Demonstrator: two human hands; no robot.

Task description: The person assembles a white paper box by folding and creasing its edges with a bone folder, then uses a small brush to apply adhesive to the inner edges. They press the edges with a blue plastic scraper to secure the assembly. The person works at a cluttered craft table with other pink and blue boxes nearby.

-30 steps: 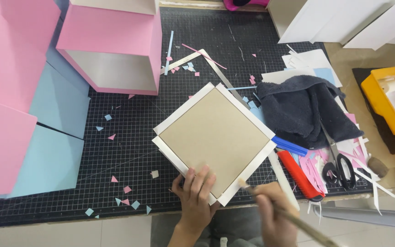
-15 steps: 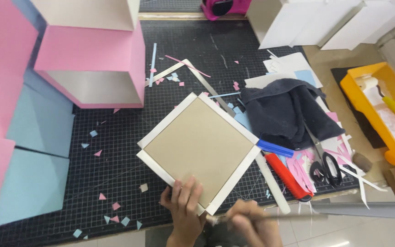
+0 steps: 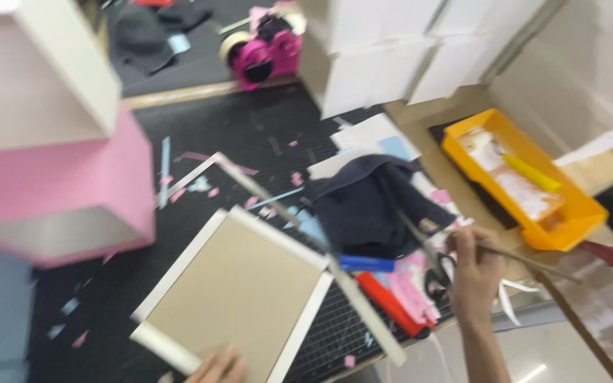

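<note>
1. Cardboard panel (image 3: pixel 239 298), brown with white folded borders, lies tilted on the black cutting mat (image 3: pixel 200 163), near the front edge of the desk.
2. My left hand (image 3: pixel 214 367) shows only its fingertips at the bottom edge of the view. They lie flat on the front border of the panel and press it down; they close around nothing.
3. My right hand (image 3: pixel 475 273) is at the right front edge of the desk, apart from the panel. Its fingers are pinched around a thin stick (image 3: pixel 519 257), maybe a brush handle, which points to the right toward the yellow tray (image 3: pixel 569 213). The picture is blurred, so I cannot tell what the tip of the stick is.
4. Just beside the right hand lie scissors (image 3: pixel 434 266), partly on pink paper pieces.
5. A dark cloth (image 3: pixel 370 206) lies crumpled behind the scissors, to the right of the panel.
6. Between the cloth and the panel I see a blue flat piece (image 3: pixel 367 264) and a red cutter-like tool (image 3: pixel 388 303), and a long white strip (image 3: pixel 367 315) lies along the right border of the panel.
7. A pink box (image 3: pixel 65 191) with an open side stands at the left of the mat, and a pink tape dispenser (image 3: pixel 267 50) stands at the back edge.
8. Small paper scraps in pink and light blue are scattered on the mat around the panel.
</note>
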